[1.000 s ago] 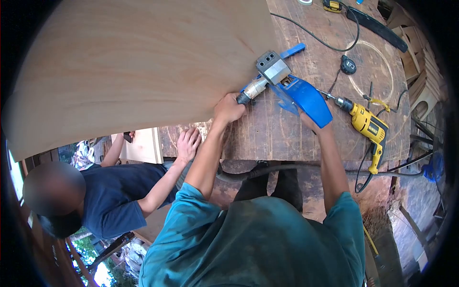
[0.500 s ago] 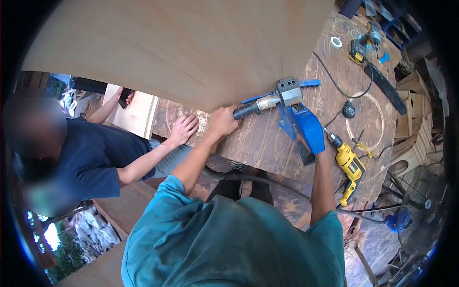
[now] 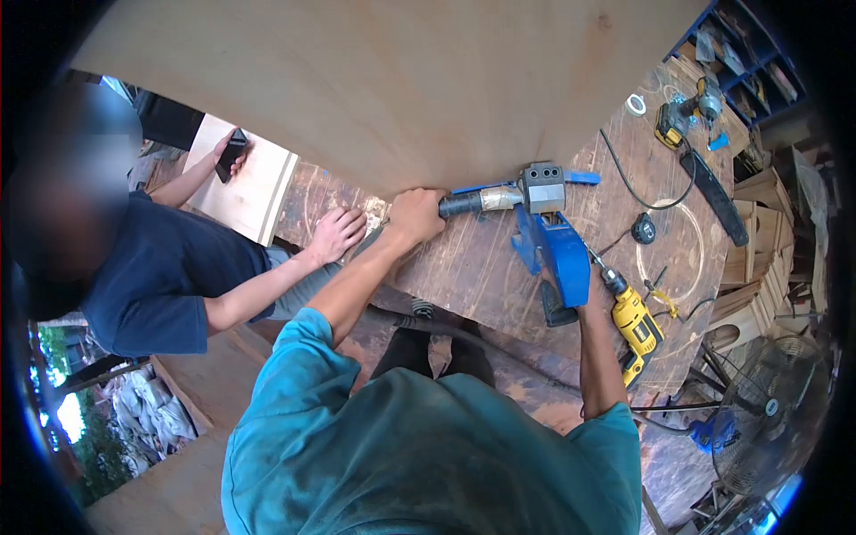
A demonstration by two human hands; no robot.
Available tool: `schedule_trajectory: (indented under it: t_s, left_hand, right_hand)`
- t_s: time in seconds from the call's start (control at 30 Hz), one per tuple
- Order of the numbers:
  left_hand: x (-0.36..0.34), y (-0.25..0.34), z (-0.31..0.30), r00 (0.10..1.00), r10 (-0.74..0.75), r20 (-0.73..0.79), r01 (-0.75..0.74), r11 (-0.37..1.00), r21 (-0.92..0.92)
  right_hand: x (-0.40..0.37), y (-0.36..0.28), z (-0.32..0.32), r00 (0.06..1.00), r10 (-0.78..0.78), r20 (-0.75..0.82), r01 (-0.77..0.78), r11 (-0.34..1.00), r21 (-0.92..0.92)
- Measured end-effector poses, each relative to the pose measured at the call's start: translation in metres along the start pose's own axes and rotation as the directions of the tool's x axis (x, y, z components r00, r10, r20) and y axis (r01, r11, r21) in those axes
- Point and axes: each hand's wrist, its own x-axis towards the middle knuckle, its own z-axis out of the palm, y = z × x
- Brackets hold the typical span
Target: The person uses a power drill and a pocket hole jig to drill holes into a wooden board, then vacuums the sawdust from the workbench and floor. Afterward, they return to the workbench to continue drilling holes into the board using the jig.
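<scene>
View swung; left hand (image 3: 416,216) clenches black tube (image 3: 460,205); right hand (image 3: 588,309) behind blue guard (image 3: 569,263), grip unclear.

Your jig (image 3: 565,259): glossy blue shell; matt grey metal block (image 3: 543,189). Your tube (image 3: 462,204), left of the jig: smooth, matt black sleeve. Panel (image 3: 383,89), beyond the jig: smooth wood, matt. Bench (image 3: 477,272), under the jig: wood, scratched, rough. Drill (image 3: 637,328), right of the jig: yellow plastic body, metal chuck (image 3: 613,279). Your shirt (image 3: 437,455), nearer you than the jig: creased cloth, matt.

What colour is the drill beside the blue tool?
Mostly yellow; the head view shows the drill best.
</scene>
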Motion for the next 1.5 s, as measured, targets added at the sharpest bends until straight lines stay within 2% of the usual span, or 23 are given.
schedule_trajectory:
  t_s: [0.17, 0.33, 0.43, 0.5, 0.53, 0.6, 0.73, 0.87, 0.93, 1.0, 1.03, 1.1, 1.17, 1.23, 1.27, 1.33, 1.37, 1.43, 1.5]
  left_hand:
    - [-0.008, 0.007, 0.002, 0.995, -0.055, -0.085, 0.058, 0.997, 0.043]
    - [0.003, 0.000, 0.001, 1.000, -0.007, -0.022, 0.006, 1.000, -0.025]
    - [-0.001, 0.000, 0.002, 1.000, -0.020, 0.002, 0.020, 1.000, -0.013]
    - [-0.003, 0.003, -0.001, 0.999, -0.041, -0.026, 0.041, 0.999, -0.020]
    - [-0.008, 0.006, 0.000, 0.997, -0.059, -0.041, 0.058, 0.998, -0.022]
    - [-0.009, 0.005, 0.005, 0.996, -0.058, -0.067, 0.057, 0.998, -0.023]
    - [-0.011, 0.007, 0.006, 0.991, -0.061, -0.123, 0.058, 0.998, -0.028]
    - [-0.012, 0.005, 0.008, 0.989, -0.041, -0.142, 0.036, 0.998, -0.043]
    - [-0.015, 0.004, 0.009, 0.978, 0.009, -0.211, -0.016, 0.999, -0.034]
    - [-0.016, 0.006, 0.009, 0.975, 0.037, -0.219, -0.050, 0.997, -0.054]
    - [-0.016, 0.008, 0.006, 0.972, 0.052, -0.231, -0.071, 0.995, -0.071]
    - [-0.019, 0.009, 0.002, 0.979, 0.041, -0.201, -0.059, 0.995, -0.082]
    - [-0.022, 0.009, -0.003, 0.985, 0.023, -0.174, -0.039, 0.995, -0.090]
    - [-0.028, 0.008, -0.006, 0.950, 0.065, -0.307, -0.125, 0.975, -0.182]
    - [-0.029, 0.007, -0.006, 0.949, 0.074, -0.306, -0.133, 0.975, -0.178]
    - [-0.031, 0.009, -0.003, 0.893, 0.106, -0.438, -0.215, 0.955, -0.206]
    - [-0.033, 0.010, -0.003, 0.893, 0.116, -0.435, -0.220, 0.955, -0.199]
    - [-0.034, 0.008, -0.006, 0.763, 0.179, -0.622, -0.373, 0.907, -0.196]
    - [-0.042, 0.008, -0.016, 0.548, 0.187, -0.815, -0.447, 0.889, -0.096]
  right_hand:
    - [0.000, 0.001, 0.003, 1.000, -0.002, 0.009, 0.001, 0.989, 0.151]
    - [-0.001, 0.008, 0.009, 0.999, -0.016, -0.033, 0.023, 0.968, 0.251]
    - [0.000, 0.034, 0.023, 0.996, 0.071, 0.055, -0.078, 0.987, 0.141]
    - [0.005, 0.039, 0.027, 0.984, -0.158, -0.086, 0.149, 0.984, -0.097]
    - [0.001, 0.029, 0.026, 0.984, -0.159, -0.083, 0.150, 0.983, -0.104]
    - [0.001, 0.007, 0.022, 0.978, -0.180, -0.101, 0.143, 0.943, -0.300]
    - [0.004, 0.001, 0.025, 0.954, -0.282, -0.104, 0.226, 0.902, -0.369]
    - [0.003, -0.012, 0.020, 0.976, -0.195, -0.101, 0.140, 0.908, -0.396]
    - [-0.003, -0.028, 0.018, 0.981, -0.146, -0.129, 0.078, 0.901, -0.426]
    - [-0.013, -0.050, 0.011, 0.986, 0.056, -0.159, -0.120, 0.895, -0.429]
    - [-0.018, -0.063, 0.007, 0.983, 0.060, -0.174, -0.132, 0.890, -0.436]
    - [-0.028, -0.085, 0.004, 0.956, 0.230, -0.182, -0.289, 0.846, -0.448]
    - [-0.038, -0.087, 0.005, 0.950, 0.235, -0.204, -0.304, 0.846, -0.438]
    - [-0.047, -0.096, 0.006, 0.944, 0.244, -0.221, -0.318, 0.850, -0.419]
    - [-0.051, -0.110, 0.006, 0.932, 0.260, -0.251, -0.340, 0.868, -0.361]
    - [-0.057, -0.120, 0.006, 0.915, 0.286, -0.285, -0.368, 0.881, -0.296]
    - [-0.058, -0.119, 0.005, 0.906, 0.320, -0.277, -0.398, 0.867, -0.300]
    - [-0.056, -0.111, 0.003, 0.896, 0.349, -0.274, -0.423, 0.859, -0.289]
    - [-0.060, -0.091, 0.002, 0.940, 0.223, -0.257, -0.271, 0.948, -0.168]
